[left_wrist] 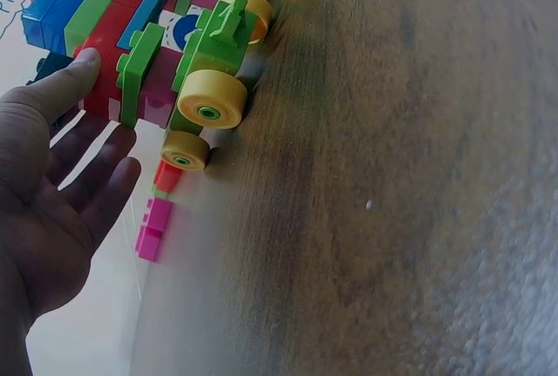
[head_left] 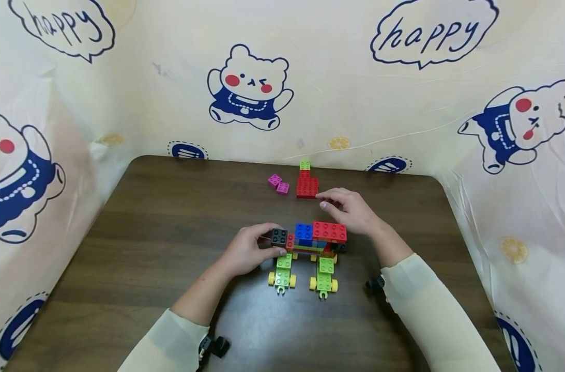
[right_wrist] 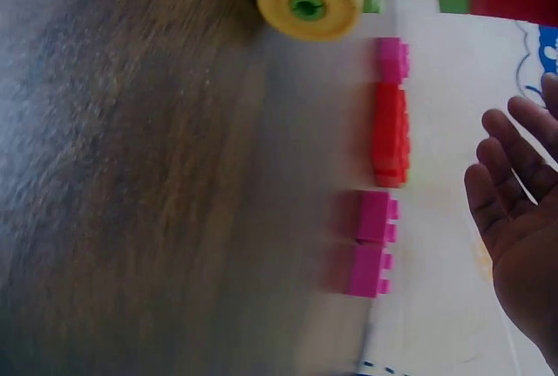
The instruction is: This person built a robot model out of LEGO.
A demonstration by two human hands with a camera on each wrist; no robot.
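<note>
A toy car built of coloured bricks [head_left: 303,235], with green axle bricks and yellow wheels [left_wrist: 212,99], stands on the table. My left hand [head_left: 249,250] grips its left end: the thumb is on the front side near the black brick [head_left: 279,237], and the other fingers reach behind. My right hand [head_left: 352,209] is behind the car's right end, its fingers extended and holding nothing. Its fingertips are close beside a stack of red bricks [head_left: 307,187]; whether they touch, I cannot tell. In the right wrist view, pink bricks [right_wrist: 375,217] lie beyond the red ones [right_wrist: 389,134].
Two pink bricks [head_left: 278,184] lie left of the red stack, near the table's back edge. A light green brick [head_left: 305,165] sits at the stack's far end. The brown table [head_left: 161,248] is bordered by a white printed sheet [head_left: 333,103] at the back and sides.
</note>
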